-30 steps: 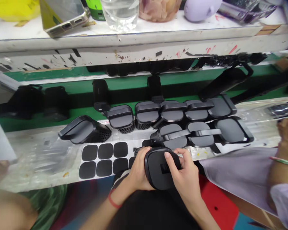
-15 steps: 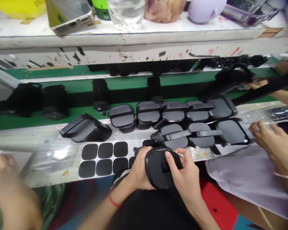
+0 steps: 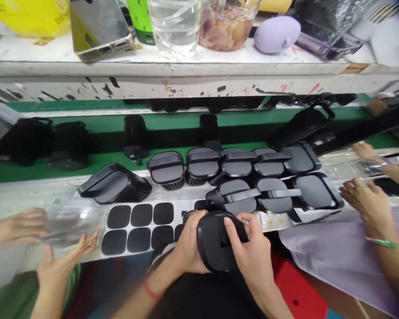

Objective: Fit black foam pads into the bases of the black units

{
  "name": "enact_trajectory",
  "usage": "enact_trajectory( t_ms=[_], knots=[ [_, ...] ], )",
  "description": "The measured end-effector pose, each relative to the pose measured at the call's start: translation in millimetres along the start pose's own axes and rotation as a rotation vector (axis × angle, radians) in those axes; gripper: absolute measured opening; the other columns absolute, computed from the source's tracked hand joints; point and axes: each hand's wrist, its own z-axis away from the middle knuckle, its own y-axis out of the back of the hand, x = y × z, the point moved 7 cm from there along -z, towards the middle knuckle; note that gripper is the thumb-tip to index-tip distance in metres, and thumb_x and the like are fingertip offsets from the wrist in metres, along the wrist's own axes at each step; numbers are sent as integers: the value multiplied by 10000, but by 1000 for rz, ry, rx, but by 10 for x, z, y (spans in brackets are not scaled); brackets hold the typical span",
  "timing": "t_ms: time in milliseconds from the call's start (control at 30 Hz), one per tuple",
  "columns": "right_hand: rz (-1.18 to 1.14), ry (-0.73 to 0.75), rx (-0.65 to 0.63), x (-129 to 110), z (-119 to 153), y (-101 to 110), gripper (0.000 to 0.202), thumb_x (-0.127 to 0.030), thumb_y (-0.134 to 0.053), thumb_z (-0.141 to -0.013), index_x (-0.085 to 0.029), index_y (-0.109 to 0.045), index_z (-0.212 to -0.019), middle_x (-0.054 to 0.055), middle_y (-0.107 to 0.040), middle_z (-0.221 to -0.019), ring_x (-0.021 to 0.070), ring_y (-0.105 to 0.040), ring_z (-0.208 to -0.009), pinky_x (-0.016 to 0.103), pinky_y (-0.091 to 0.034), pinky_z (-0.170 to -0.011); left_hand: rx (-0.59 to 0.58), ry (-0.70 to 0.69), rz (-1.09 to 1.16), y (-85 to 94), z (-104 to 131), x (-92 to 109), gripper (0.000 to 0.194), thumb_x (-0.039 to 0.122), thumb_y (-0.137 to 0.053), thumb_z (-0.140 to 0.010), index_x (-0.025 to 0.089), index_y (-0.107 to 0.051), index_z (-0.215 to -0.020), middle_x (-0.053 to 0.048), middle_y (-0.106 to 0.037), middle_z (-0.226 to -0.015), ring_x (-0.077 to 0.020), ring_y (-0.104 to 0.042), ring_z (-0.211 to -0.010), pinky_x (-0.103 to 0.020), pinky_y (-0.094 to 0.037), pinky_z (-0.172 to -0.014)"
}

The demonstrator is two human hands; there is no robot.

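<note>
Close to my body, a black device (image 3: pixel 210 252) with a rounded-square face is held between both hands. My left hand (image 3: pixel 190 243) wraps round its left side. The thumb of my right hand (image 3: pixel 252 248) presses on the face beside a small dark rectangle, while its fingers curl at the far upper edge. Just left of my hands lies a white sheet with several black rounded-square pads (image 3: pixel 141 215). Beyond the device stand two rows of similar black devices (image 3: pixel 237 163) with grey tops and strap-like handles. Another one (image 3: pixel 115 182) leans to the left.
Co-workers' hands are on both sides: one pair (image 3: pixel 64 261) around clear plastic (image 3: pixel 73 217) at left, another hand (image 3: pixel 369 201) at right. Dark units (image 3: pixel 134 135) stand on a green belt (image 3: pixel 173 124). A shelf (image 3: pixel 219 68) above holds a phone (image 3: pixel 99 29) and drinks.
The view has shifted slightly, so the shelf sits lower. The left co-worker's hands have come over the clear plastic. My hands keep the same hold on the device.
</note>
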Motion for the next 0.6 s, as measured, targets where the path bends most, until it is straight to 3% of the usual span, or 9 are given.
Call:
enact_trajectory(
  t_ms=[167,600],
  knots=[
    [-239,-106,-29,106,-10,-24,406,-614,-605,-842,-240,-467,-920,-69,-500,-544,109,-463,-461,189,-380,-417,10,-30,35,7,-10,2,1329,636,-837,-518,117,-131,-1518,-265,-480,-1315,-450,-556,-1200,-635,-515,-947],
    [-17,-25,11,-27,13,3,400,-630,-582,-838,-242,-515,-908,-35,-627,-606,134,-582,-502,214,-455,-494,3,-19,49,1,12,-15,1321,646,-824,-540,121,-119,-1526,-267,-459,-1329,-456,-533,-1218,-637,-501,-952]
  ],
)
